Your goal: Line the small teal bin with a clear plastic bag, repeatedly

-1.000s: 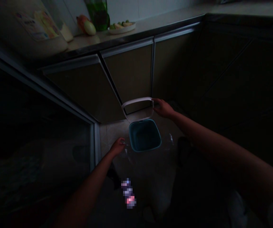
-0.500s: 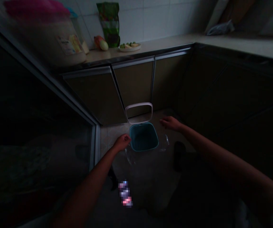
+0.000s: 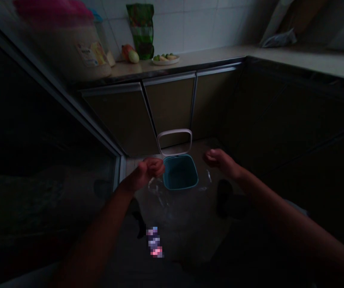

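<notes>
A teal bin (image 3: 180, 173) stands on the floor, its white rim frame (image 3: 174, 132) swung up at the back. Thin clear plastic, looking like a bag (image 3: 163, 196), shows as faint glints in front of and beside the bin. My left hand (image 3: 152, 168) is closed at the bin's left edge, with the clear plastic hanging just below it. To the right, apart from the bin, my right hand (image 3: 218, 157) is closed too. More glints hang below that hand. In this dim light the plastic's edges and the fingertips' grip are hard to see.
Cabinets (image 3: 168, 106) stand behind the bin and along the right. A pink-lidded container (image 3: 66, 48), a green pouch (image 3: 142, 32) and a plate of food (image 3: 166, 62) rest on the counter. A blurred bright object (image 3: 154, 242) lies low in view. A glass door frame (image 3: 118, 170) borders the left.
My left hand has risen slightly and turned, its fist now nearer the camera. My right hand has shifted a little to the right. Glints in the plastic have changed below the left hand.
</notes>
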`<state>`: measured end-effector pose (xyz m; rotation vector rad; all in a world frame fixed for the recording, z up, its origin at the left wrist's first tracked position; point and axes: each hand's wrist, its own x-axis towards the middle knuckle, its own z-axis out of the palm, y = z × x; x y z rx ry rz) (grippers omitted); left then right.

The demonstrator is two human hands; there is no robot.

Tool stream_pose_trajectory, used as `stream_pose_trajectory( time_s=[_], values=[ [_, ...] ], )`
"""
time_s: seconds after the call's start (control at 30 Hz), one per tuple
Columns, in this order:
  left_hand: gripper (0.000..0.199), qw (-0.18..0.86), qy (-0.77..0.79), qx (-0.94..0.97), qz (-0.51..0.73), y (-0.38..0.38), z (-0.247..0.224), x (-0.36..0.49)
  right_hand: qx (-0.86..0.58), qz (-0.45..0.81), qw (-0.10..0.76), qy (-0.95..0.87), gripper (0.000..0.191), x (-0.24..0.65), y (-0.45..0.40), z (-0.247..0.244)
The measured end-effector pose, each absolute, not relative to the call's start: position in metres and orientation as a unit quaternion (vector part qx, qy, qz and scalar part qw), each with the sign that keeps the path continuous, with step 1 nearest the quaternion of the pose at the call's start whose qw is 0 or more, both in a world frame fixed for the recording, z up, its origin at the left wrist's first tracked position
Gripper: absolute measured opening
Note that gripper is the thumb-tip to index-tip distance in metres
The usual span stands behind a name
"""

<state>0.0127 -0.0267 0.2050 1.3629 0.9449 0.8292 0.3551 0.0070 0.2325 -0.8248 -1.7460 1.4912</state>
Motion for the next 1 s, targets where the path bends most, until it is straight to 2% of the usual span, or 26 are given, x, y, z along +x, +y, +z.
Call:
stream_pose_trajectory(
  time_s=[0.1,0.17,0.3,0.37,0.5,0.73,0.8,0.9,1.0],
  values=[
    [0.084,0.596,0.452,0.532,0.397,-0.036,0.241,-0.009,-0.262,0.554,0.346,-0.71,0.069,0.358,-0.005,0.271],
    [0.089,0.615,0.458,0.508,0.393,-0.018,0.248,-0.01,-0.304,0.562,0.314,-0.702,0.076,0.361,0.011,0.267],
    [0.088,0.679,0.467,0.464,0.326,0.055,0.212,0.008,-0.475,0.612,0.22,-0.592,0.082,0.369,0.078,0.202],
    [0.084,0.685,0.498,0.442,0.295,0.081,0.186,0.012,-0.504,0.63,0.205,-0.554,0.081,0.373,0.104,0.168],
    [0.084,0.688,0.502,0.44,0.284,0.09,0.163,0.002,-0.498,0.652,0.209,-0.531,0.08,0.377,0.117,0.142],
    [0.083,0.666,0.51,0.458,0.292,0.088,0.169,-0.009,-0.467,0.663,0.272,-0.518,0.074,0.377,0.117,0.155],
    [0.077,0.642,0.523,0.469,0.308,0.09,0.159,-0.009,-0.462,0.654,0.284,-0.528,0.069,0.378,0.118,0.153],
    [0.056,0.56,0.581,0.483,0.341,0.089,0.13,-0.013,-0.514,0.578,0.273,-0.572,0.058,0.381,0.119,0.137],
    [0.033,0.435,0.687,0.488,0.318,0.078,0.089,-0.02,-0.599,0.419,0.16,-0.663,0.052,0.389,0.114,0.114]
  ],
)
